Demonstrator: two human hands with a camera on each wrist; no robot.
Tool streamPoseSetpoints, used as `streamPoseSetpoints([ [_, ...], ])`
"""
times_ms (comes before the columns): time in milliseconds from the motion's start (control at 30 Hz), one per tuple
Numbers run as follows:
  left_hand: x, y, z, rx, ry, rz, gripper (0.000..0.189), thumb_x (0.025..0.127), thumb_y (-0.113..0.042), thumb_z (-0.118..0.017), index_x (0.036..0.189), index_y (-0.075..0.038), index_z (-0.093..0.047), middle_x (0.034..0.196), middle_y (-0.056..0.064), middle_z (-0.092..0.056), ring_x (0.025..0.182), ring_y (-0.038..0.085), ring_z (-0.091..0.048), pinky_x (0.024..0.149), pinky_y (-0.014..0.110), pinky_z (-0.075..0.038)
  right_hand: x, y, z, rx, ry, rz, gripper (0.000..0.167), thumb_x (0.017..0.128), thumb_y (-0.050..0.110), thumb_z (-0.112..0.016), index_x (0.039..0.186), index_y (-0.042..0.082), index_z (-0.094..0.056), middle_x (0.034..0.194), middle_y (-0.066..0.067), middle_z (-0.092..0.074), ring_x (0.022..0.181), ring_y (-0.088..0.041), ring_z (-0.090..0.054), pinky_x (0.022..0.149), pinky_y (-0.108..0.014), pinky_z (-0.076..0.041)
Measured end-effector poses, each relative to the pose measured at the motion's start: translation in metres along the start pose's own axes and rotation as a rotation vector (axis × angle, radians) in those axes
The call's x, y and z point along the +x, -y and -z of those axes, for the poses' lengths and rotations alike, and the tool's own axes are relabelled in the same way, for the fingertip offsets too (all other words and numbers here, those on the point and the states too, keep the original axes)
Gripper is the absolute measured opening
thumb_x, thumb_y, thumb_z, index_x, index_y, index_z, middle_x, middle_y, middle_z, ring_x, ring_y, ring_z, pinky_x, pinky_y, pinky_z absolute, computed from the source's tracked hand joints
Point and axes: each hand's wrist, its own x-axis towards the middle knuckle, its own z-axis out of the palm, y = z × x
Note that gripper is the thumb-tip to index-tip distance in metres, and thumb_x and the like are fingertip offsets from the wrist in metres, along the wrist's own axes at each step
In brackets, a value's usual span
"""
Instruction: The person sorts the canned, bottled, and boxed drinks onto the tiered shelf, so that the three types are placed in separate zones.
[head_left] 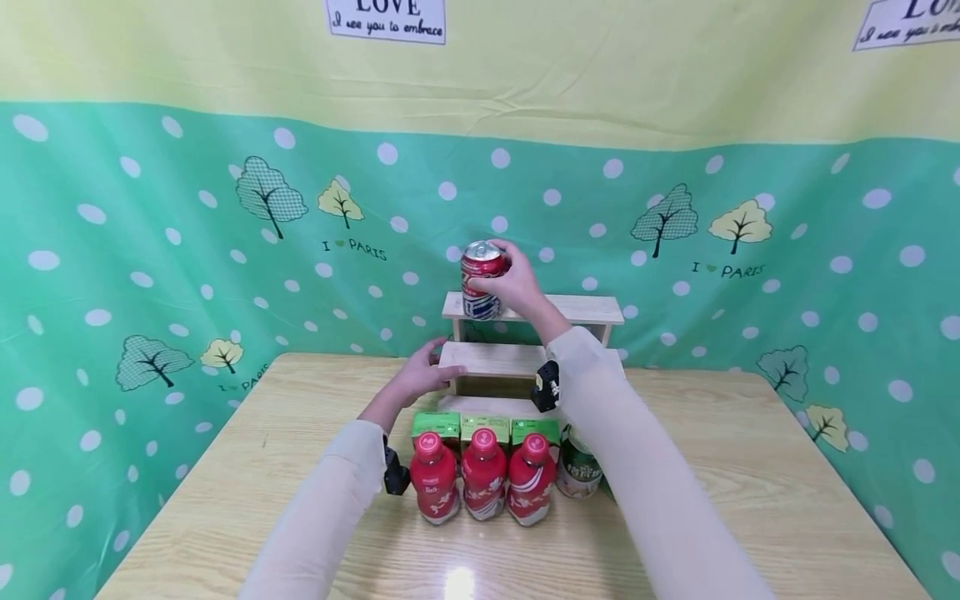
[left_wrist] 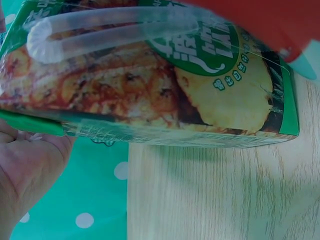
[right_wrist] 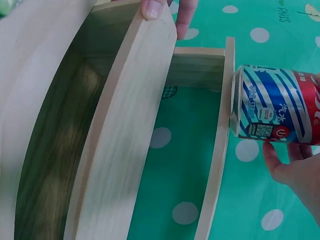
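My right hand [head_left: 519,290] grips a red, blue and white soda can [head_left: 482,283], upright over the left end of the top tier of a wooden step shelf [head_left: 581,308]. In the right wrist view the base of the can [right_wrist: 272,105] is right at the top board. With the thumb over the middle board and the fingers behind it, my left hand [head_left: 420,377] holds the left end of the shelf. The thumb [right_wrist: 152,9] shows at the board's end in the right wrist view.
Several green drink cartons [head_left: 437,425] stand before the shelf, one with a wrapped straw [left_wrist: 115,30]. Three red bottles [head_left: 435,483] stand in front of them. A dark green can [head_left: 579,471] is to their right, partly behind my right sleeve. A dotted curtain [head_left: 360,300] hangs behind the table [head_left: 247,467].
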Motion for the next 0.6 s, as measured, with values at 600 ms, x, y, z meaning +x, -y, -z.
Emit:
streamPoseSetpoints([
  [600, 0.0028, 0.0009, -0.0023, -0.023, -0.005, 0.003, 0.084, 0.085, -0.019, -0.069, 0.150, -0.011, -0.016, 0.146, 0.027, -0.030, 0.119, 0.036, -0.054, 0.094, 0.042, -0.053, 0.0032, -0.0050, 0.0111, 0.047, 0.012, -0.020, 0.072, 0.082, 0.013, -0.071, 0.143, 0.016, -0.032, 0.140, -0.009, -0.045, 0.129, -0.025, -0.044, 0.109, -0.040, -0.040],
])
